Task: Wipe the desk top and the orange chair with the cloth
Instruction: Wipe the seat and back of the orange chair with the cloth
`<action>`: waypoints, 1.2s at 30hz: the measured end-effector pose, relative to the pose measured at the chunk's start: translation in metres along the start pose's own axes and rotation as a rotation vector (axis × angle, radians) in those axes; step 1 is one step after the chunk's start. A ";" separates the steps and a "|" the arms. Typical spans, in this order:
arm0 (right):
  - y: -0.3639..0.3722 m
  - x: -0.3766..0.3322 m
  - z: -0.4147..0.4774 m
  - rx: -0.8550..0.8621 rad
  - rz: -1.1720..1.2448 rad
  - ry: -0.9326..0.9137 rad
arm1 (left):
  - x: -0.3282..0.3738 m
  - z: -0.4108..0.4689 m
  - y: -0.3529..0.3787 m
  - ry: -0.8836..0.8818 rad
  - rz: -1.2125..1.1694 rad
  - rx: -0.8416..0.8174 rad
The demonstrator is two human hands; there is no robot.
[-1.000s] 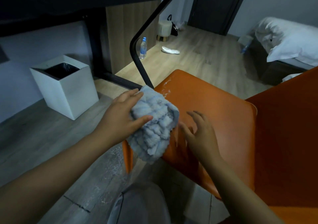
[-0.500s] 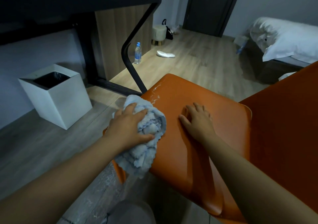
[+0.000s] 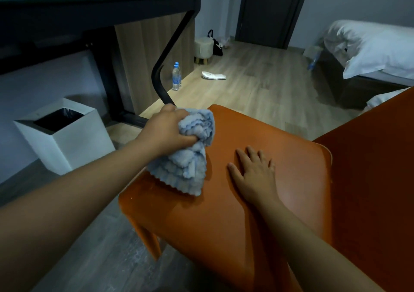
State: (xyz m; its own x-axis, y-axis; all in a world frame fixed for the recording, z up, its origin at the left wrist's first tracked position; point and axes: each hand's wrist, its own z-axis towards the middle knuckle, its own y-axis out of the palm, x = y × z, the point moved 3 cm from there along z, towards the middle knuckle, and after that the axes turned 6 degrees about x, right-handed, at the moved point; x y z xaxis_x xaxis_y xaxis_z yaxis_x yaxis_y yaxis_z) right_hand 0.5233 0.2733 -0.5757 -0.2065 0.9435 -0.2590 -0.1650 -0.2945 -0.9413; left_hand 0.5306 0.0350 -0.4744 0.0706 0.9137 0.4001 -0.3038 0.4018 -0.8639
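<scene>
Bedroom, wood floor: left hand (image 3: 167, 132) grip bunches the cloth (image 3: 190, 157) at the far-left corner of the chair (image 3: 224, 220); bare seat lies right, where right hand (image 3: 255, 175) presses flat, spread.

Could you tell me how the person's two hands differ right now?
The left hand is curled, gripping the bunched blue cloth; the right hand lies flat with fingers spread, holding nothing. On the orange chair, the left hand sits at the left edge, the right hand nearer the middle. Both are bare.
</scene>
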 end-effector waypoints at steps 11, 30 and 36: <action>0.004 0.000 0.003 0.035 0.024 0.017 | 0.024 0.123 0.051 0.005 0.071 0.004; 0.006 -0.003 0.007 0.047 0.037 0.025 | 0.023 0.182 0.136 -0.113 0.138 -0.280; 0.005 -0.003 0.006 0.040 0.036 0.028 | 0.017 0.190 0.144 -0.142 0.129 -0.254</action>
State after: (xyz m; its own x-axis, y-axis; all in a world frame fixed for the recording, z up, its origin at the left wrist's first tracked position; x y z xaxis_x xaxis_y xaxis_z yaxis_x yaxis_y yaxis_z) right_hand 0.5167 0.2682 -0.5788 -0.1863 0.9360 -0.2986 -0.1968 -0.3333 -0.9220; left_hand 0.3078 0.0965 -0.5336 -0.0914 0.9477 0.3058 -0.0534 0.3020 -0.9518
